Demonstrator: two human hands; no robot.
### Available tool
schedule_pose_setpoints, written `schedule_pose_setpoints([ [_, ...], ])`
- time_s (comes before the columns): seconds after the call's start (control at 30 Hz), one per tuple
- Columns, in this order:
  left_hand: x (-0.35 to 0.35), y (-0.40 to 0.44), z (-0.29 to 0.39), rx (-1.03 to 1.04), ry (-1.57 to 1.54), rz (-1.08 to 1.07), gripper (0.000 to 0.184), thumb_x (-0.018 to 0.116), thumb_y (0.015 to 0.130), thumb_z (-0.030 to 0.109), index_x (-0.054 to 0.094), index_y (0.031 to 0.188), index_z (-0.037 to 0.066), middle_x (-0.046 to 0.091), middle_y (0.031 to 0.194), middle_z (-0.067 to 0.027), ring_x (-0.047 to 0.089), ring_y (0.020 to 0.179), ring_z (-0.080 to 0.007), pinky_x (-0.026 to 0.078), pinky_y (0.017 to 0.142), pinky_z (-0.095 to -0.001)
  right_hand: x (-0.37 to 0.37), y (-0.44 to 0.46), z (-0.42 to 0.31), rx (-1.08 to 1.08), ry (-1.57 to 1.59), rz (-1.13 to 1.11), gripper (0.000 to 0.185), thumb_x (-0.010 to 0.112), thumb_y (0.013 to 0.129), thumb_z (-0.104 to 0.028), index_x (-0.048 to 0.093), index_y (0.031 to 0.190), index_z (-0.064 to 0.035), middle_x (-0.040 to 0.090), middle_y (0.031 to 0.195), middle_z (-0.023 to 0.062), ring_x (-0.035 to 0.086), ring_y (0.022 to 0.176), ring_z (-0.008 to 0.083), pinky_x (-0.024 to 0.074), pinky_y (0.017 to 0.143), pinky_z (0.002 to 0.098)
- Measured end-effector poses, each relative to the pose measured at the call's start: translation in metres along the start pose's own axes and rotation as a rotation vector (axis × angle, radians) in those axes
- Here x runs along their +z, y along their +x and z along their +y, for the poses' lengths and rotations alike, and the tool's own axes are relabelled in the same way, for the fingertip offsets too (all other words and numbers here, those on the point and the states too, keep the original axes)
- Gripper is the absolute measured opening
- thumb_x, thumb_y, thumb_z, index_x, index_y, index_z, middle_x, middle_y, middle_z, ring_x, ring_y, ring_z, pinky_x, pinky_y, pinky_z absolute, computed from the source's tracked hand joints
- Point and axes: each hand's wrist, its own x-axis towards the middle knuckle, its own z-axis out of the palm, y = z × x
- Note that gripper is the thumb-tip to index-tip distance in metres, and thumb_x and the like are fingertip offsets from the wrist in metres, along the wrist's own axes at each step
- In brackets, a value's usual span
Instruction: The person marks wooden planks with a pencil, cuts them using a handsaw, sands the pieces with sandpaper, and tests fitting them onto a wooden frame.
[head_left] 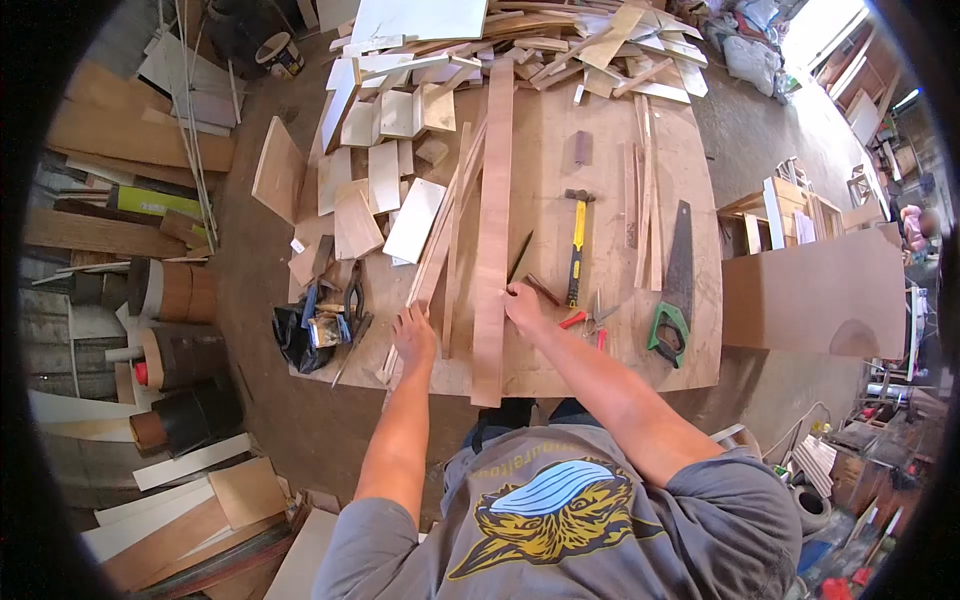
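Observation:
A long, flat reddish-brown plank point(491, 240) lies lengthwise on the worktable. My right hand point(523, 310) is closed at its right edge, thumb and fingers pinched against the wood. To the left, my left hand point(413, 335) has its fingers over a bundle of thin wood strips point(446, 230), closed on them near their lower end. Between that bundle and the plank lies another narrow strip point(453, 290). Just beyond my right hand are a dark pointed tool point(520, 256) and a short brown piece point(543, 290). A hammer point(577, 245) with a yellow and black handle rests further right.
Red-handled pliers or cutters point(590, 318) and a green-handled handsaw point(675, 290) lie on the table's point(600, 365) right side. Wood offcuts point(400, 120) pile up at the far and left sides. A black bag point(300, 335) with tools sits at the left corner.

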Motion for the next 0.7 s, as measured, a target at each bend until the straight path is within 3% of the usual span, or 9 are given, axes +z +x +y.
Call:
schedule_pose_setpoints([
  [0.13, -0.006, -0.001, -0.001, 0.032, -0.048, 0.028, 0.036, 0.068, 0.091, 0.032, 0.06, 0.121, 0.014, 0.057, 0.111, -0.0079, 0.058, 0.106, -0.0312, 0.049, 0.088, -0.0474, -0.005, -0.022, 0.002, -0.1, 0.042, 0.375, 0.021, 0.057, 0.098, -0.016, 0.064, 0.109, 0.0003, 0.069, 0.097, 0.0192, 0.067, 0.093, 0.0329, 0.0503, 0.084, 0.0411],
  [0.23, -0.009, 0.001, -0.004, 0.036, -0.033, 0.011, 0.039, 0.068, 0.092, 0.036, 0.058, 0.121, 0.013, 0.055, 0.113, -0.0091, 0.057, 0.107, -0.0319, 0.049, 0.088, -0.0463, -0.021, -0.031, 0.002, -0.127, -0.013, 0.525, 0.023, 0.056, 0.1, -0.021, 0.065, 0.106, -0.0001, 0.068, 0.092, 0.0143, 0.063, 0.087, 0.0247, 0.0495, 0.084, 0.0369],
  [0.33, -0.019, 0.003, 0.0, -0.007, 0.058, -0.08, 0.041, 0.068, 0.092, 0.039, 0.056, 0.12, 0.012, 0.054, 0.115, -0.0113, 0.056, 0.108, -0.0335, 0.05, 0.088, -0.0466, -0.034, -0.031, 0.012, -0.151, -0.052, 0.56, 0.022, 0.055, 0.1, -0.02, 0.064, 0.106, -0.0004, 0.068, 0.093, 0.0158, 0.064, 0.088, 0.027, 0.0496, 0.084, 0.0382],
  [0.43, -0.011, 0.003, -0.005, 0.016, 0.03, -0.048, 0.041, 0.066, 0.093, 0.039, 0.054, 0.12, 0.011, 0.053, 0.116, -0.013, 0.056, 0.108, -0.0346, 0.05, 0.088, -0.0484, -0.043, -0.028, 0.021, -0.129, -0.049, 0.568, 0.019, 0.055, 0.099, -0.017, 0.063, 0.107, -0.0024, 0.068, 0.096, 0.0198, 0.066, 0.095, 0.036, 0.05, 0.085, 0.0427],
  [0.53, -0.006, 0.007, -0.009, 0.029, 0.023, -0.101, 0.041, 0.063, 0.095, 0.038, 0.054, 0.122, 0.01, 0.056, 0.117, -0.0172, 0.058, 0.106, -0.0401, 0.05, 0.088, -0.0514, -0.049, -0.022, 0.028, -0.123, 0.004, 0.611, 0.02, 0.054, 0.099, -0.019, 0.063, 0.107, -0.003, 0.068, 0.099, 0.02, 0.065, 0.098, 0.0366, 0.0492, 0.087, 0.0436],
  [0.63, -0.009, 0.006, -0.011, 0.084, -0.03, -0.052, 0.03, 0.06, 0.097, 0.031, 0.058, 0.116, 0.009, 0.058, 0.112, -0.0168, 0.059, 0.104, -0.0397, 0.052, 0.084, -0.0496, -0.056, -0.014, 0.034, -0.174, -0.054, 0.679, 0.021, 0.053, 0.1, -0.02, 0.061, 0.111, -0.0041, 0.068, 0.102, 0.0201, 0.064, 0.102, 0.0368, 0.0486, 0.088, 0.0444],
  [0.7, -0.009, 0.004, -0.017, 0.079, -0.07, -0.062, 0.025, 0.059, 0.098, 0.029, 0.059, 0.114, 0.01, 0.06, 0.109, -0.0143, 0.06, 0.104, -0.0372, 0.053, 0.083, -0.0481, -0.062, -0.02, 0.03, -0.099, -0.072, 0.649, 0.021, 0.052, 0.101, -0.021, 0.06, 0.113, -0.0051, 0.068, 0.101, 0.0202, 0.065, 0.101, 0.0384, 0.0486, 0.088, 0.0457],
])
